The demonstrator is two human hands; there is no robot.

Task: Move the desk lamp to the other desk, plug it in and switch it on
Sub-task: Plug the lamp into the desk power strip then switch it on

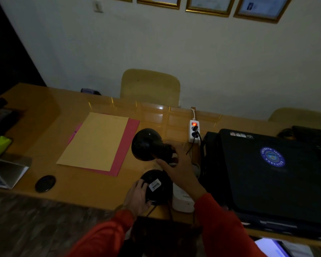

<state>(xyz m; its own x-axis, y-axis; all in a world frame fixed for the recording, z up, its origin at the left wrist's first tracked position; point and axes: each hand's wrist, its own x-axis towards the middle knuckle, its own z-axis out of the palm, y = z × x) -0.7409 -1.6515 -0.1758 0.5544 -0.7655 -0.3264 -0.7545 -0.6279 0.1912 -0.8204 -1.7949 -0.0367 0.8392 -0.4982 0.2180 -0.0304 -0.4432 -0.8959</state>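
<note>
A black desk lamp stands on the wooden desk near its front edge, unlit. Its round shade points left and its round base carries a white label. My left hand grips the left side of the base. My right hand holds the lamp's neck just behind the shade. A white power strip with a glowing red switch lies behind the lamp, and a black plug sits in it with a black cord running toward the lamp.
A closed black laptop fills the desk's right side. A yellow sheet on a pink folder lies left of the lamp. A small black disc and a white box sit near the front edge. Two chairs stand behind the desk.
</note>
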